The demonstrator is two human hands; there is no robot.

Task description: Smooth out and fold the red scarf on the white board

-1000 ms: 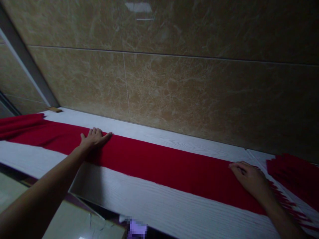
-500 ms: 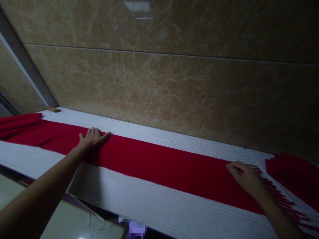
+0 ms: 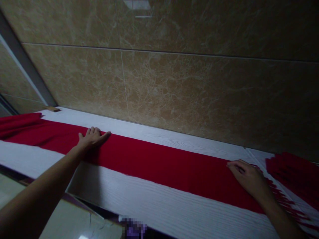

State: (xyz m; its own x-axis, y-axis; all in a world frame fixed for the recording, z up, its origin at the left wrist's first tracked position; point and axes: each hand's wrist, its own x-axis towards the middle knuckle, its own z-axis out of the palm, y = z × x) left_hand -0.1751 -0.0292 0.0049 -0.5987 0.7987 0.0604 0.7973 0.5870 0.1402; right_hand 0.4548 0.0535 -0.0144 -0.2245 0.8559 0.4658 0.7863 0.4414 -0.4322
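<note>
Red scarf (image 3: 161,166): laid out flat lengthwise on the white wood-grain tabletop (image 3: 161,205), parallel to the tiled wall (image 3: 199,93), with bare board showing on both long sides.

Left hand (image 3: 91,138): palm down on the scarf near its far edge, fingers released and spread flat, gripping nothing.

Right hand (image 3: 249,179): resting on the scarf close to its fringed end (image 3: 286,202), fingers bent with the tips on the cloth. Whether they pinch a fold cannot be told.

Handling, as judged: soft, light, limp knit with no stiffness. It is likely to slide on the smooth board, wrinkle under a push and stretch if pulled from one point. The best hold would be across the full width at an end or along an edge, not by the fringe strands, which could tangle or snag.

Surroundings: the scarf's left end lies bunched (image 3: 17,122) at the frame edge. A second red cloth (image 3: 294,172) lies just beyond the right hand. A small wooden block (image 3: 53,109) sits against the wall.

Not established: both scarf ends are cut off, the lighting is dim, and a blurred purple patch (image 3: 134,229) below the tabletop cannot be identified.
</note>
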